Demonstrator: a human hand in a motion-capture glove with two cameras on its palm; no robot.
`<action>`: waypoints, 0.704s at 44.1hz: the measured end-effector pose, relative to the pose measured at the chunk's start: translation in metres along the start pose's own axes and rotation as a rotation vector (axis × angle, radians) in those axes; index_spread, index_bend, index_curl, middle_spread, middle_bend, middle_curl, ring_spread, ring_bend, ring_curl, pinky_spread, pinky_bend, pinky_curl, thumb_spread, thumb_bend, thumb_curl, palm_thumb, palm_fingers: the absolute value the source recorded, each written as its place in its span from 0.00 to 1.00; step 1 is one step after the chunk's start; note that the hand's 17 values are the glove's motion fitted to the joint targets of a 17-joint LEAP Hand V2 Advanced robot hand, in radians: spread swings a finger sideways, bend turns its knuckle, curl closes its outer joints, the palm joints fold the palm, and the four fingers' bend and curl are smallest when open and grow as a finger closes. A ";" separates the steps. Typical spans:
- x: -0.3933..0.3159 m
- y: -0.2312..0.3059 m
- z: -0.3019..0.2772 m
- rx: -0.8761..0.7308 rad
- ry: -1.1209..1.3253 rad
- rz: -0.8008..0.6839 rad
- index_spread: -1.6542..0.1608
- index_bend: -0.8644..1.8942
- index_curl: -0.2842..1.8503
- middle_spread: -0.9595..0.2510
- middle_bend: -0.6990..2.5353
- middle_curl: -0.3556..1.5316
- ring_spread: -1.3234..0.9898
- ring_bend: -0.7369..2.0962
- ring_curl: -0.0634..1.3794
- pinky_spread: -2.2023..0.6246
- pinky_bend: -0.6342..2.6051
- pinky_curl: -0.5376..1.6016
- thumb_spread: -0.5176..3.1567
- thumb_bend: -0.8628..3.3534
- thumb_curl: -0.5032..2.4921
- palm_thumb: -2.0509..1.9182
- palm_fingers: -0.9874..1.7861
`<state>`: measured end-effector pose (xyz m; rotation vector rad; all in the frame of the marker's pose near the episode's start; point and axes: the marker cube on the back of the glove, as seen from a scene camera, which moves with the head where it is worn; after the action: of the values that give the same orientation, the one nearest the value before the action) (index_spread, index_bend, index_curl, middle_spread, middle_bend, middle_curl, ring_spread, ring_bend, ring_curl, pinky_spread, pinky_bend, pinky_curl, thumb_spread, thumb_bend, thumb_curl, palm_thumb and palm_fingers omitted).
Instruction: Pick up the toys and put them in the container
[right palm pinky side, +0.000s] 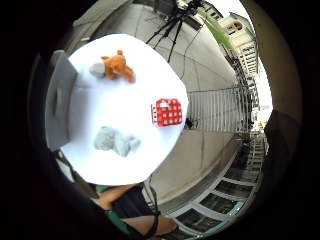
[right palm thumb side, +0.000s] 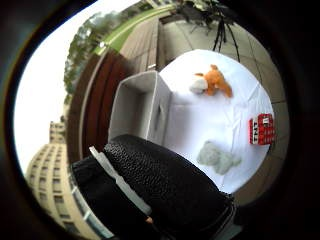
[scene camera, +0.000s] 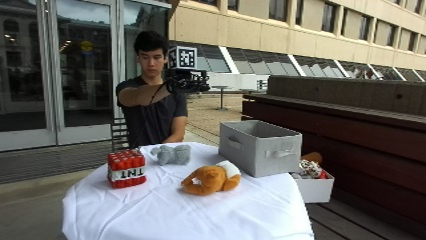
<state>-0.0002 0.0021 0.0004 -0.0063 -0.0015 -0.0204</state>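
A person seated behind a white-clothed table (scene camera: 200, 210) raises the gloved right hand (scene camera: 186, 80) high above it, holding nothing; whether its fingers are spread or curled cannot be told. Beside the grey fabric container (scene camera: 261, 147) lies an orange plush toy (scene camera: 210, 179); farther off sit a grey plush toy (scene camera: 172, 154) and a red TNT block (scene camera: 126, 168).

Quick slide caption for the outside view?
Gloved right hand raised above table; three toys lie beside the grey container.
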 end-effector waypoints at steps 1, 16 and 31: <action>0.000 0.000 0.000 0.000 0.001 -0.001 0.86 0.37 0.15 0.76 0.27 0.21 0.52 0.31 0.05 0.76 0.33 0.30 0.24 0.16 0.16 0.45 0.36; 0.004 0.011 0.001 0.018 0.007 -0.005 0.80 0.37 0.21 0.72 0.27 0.27 0.46 0.32 0.09 0.73 0.37 0.36 0.37 0.17 0.17 0.45 0.33; 0.018 0.079 0.070 -0.046 -0.020 0.108 0.76 0.37 0.24 0.69 0.27 0.31 0.44 0.33 0.13 0.76 0.38 0.38 0.38 0.17 0.17 0.46 0.34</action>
<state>0.0196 0.0812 0.0696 -0.0530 -0.0205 0.0881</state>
